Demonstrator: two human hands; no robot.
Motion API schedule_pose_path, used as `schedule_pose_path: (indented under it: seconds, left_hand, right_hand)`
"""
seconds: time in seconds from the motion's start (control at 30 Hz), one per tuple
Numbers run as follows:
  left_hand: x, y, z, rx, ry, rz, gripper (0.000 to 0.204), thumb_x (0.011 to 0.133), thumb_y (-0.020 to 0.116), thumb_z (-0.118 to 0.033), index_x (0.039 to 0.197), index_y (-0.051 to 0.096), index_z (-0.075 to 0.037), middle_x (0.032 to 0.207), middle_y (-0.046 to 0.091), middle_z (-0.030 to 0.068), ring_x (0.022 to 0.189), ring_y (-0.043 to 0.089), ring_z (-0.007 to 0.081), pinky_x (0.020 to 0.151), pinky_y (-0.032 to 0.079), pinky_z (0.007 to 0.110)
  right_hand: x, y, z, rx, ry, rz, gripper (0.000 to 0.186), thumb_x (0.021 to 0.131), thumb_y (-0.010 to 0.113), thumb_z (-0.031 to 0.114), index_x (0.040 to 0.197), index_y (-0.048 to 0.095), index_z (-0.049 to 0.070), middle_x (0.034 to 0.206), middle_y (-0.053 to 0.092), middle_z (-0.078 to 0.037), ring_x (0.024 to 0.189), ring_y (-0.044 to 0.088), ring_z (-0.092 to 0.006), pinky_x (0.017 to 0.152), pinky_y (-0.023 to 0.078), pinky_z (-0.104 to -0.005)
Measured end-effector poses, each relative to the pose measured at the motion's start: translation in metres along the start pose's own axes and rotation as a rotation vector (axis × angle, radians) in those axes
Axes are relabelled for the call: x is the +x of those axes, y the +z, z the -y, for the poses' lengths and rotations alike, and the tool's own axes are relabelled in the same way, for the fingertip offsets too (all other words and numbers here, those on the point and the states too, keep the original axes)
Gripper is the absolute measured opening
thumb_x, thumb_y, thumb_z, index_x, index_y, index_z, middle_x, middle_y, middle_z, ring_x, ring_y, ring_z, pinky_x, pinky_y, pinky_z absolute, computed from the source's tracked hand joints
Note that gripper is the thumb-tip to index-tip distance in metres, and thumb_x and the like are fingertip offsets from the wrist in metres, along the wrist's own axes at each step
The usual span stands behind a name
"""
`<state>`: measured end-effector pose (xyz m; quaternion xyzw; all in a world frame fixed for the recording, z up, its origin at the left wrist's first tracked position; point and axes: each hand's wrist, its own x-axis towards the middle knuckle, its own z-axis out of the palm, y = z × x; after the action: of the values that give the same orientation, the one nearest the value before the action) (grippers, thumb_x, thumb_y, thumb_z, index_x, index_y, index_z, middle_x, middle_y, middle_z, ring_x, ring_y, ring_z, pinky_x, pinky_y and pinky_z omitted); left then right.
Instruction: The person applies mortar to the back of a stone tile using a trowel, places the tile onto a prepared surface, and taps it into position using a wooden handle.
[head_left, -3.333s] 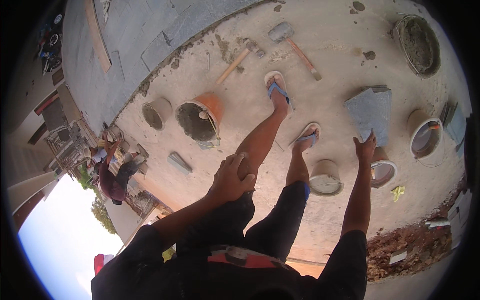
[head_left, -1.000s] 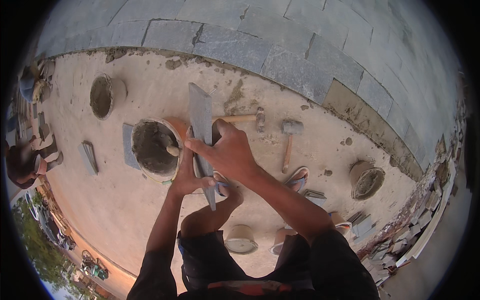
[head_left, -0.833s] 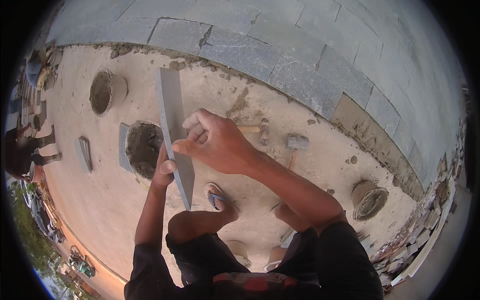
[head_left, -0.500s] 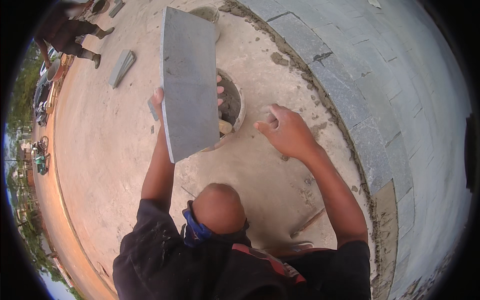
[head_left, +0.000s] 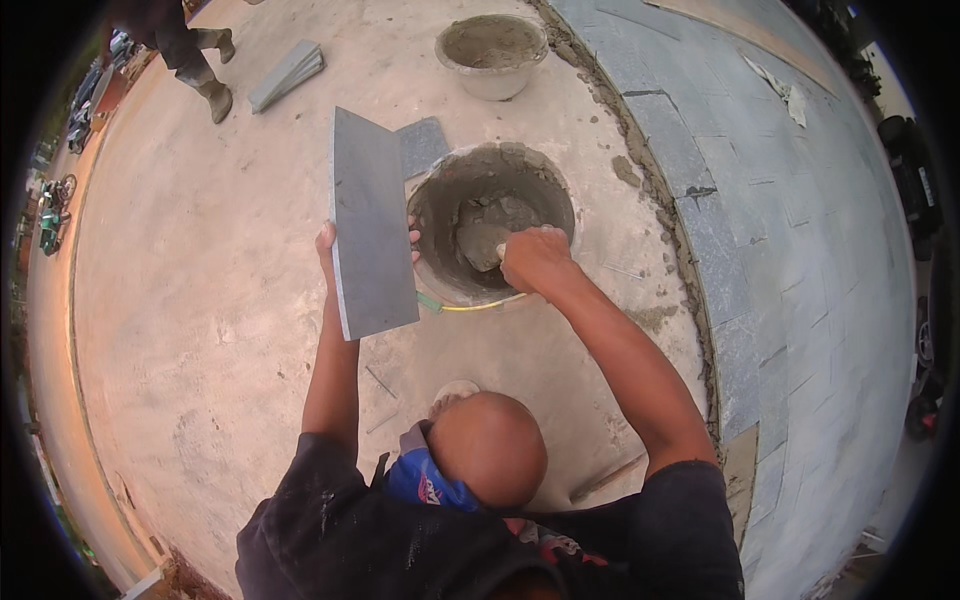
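Note:
My left hand (head_left: 326, 243) grips a flat grey stone tile (head_left: 375, 230) by its long sides, the thumb on the left edge and fingertips showing at the right. The tile is held up, tilted, left of a round bucket (head_left: 568, 190) of wet mortar. Inside that bucket my right hand (head_left: 537, 262) is closed round the handle of a trowel (head_left: 482, 246). Its blade is smeared with mortar and rests against the mortar; the handle is mostly hidden by my fingers. A yellow bucket handle (head_left: 480, 307) with a green grip hangs along the near rim.
Farther off stands a second mortar bucket (head_left: 495, 85). A loose tile (head_left: 424, 143) lies beside the near bucket; a tile stack (head_left: 287, 76) sits at the far left near another person's boots (head_left: 215, 98). Stone paving (head_left: 735, 255) with a mortar-crusted edge runs along the right.
My right hand has moved from beside the bucket into it and taken hold of the trowel. The view has shifted, and the tile in my left hand now appears lower in it.

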<state>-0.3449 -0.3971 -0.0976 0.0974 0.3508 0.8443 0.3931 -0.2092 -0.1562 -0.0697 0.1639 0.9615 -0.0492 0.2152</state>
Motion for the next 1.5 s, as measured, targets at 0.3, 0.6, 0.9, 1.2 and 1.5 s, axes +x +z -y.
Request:
schedule_pose_path:
  seconds: [0.3,0.6,0.9,1.2,1.5]
  left_hand:
    - [0.003,-0.007,0.0,-0.21,-0.02,0.055,0.098,0.089,0.036,-0.074,0.149,0.036,0.004,0.128,0.056,0.0338,0.105,0.066,0.0444,0.083,0.06,0.054]
    - [0.006,-0.017,-0.002,-0.188,-0.093,0.104,0.118,0.079,0.044,-0.087,0.154,0.028,0.003,0.138,0.048,0.036,0.115,0.062,0.0448,0.092,0.057,0.054]
    - [0.009,-0.018,-0.001,-0.304,-0.142,0.127,0.116,0.08,0.046,-0.085,0.155,0.026,0.001,0.141,0.046,0.0367,0.118,0.059,0.0487,0.095,0.053,0.059]
    - [-0.006,-0.008,-0.007,-0.482,-0.121,0.158,0.118,0.079,0.038,-0.09,0.159,0.021,-0.005,0.147,0.037,0.0388,0.126,0.049,0.0569,0.1,0.044,0.069]
    - [-0.017,0.051,-0.004,-0.566,-0.101,0.143,0.11,0.081,0.035,-0.091,0.161,0.02,-0.015,0.157,0.031,0.0259,0.135,0.035,0.0617,0.104,0.033,0.077]
  right_hand:
    - [0.009,-0.053,-0.007,-0.334,0.065,0.005,0.016,0.082,0.068,0.014,0.093,0.079,0.011,0.096,0.076,-0.012,0.094,0.074,-0.0267,0.077,0.058,-0.0339]
    - [0.01,-0.032,-0.011,0.143,0.167,0.057,0.021,0.081,0.065,0.011,0.096,0.077,0.003,0.105,0.073,-0.022,0.103,0.071,-0.0377,0.089,0.057,-0.042]
    - [0.009,0.011,-0.022,0.58,0.16,0.059,0.038,0.083,0.075,0.029,0.1,0.073,-0.005,0.103,0.072,-0.026,0.098,0.071,-0.0342,0.084,0.055,-0.0447]
    - [-0.071,-0.055,-0.043,1.18,0.161,0.107,0.037,0.087,0.075,0.022,0.114,0.069,-0.003,0.083,0.068,-0.006,0.064,0.061,-0.0094,0.057,0.048,-0.0272]
    - [-0.144,-0.072,-0.023,0.582,-0.192,-0.601,0.047,0.085,0.077,0.023,0.125,0.063,0.002,0.099,0.07,-0.015,0.085,0.069,-0.028,0.075,0.054,-0.0393]
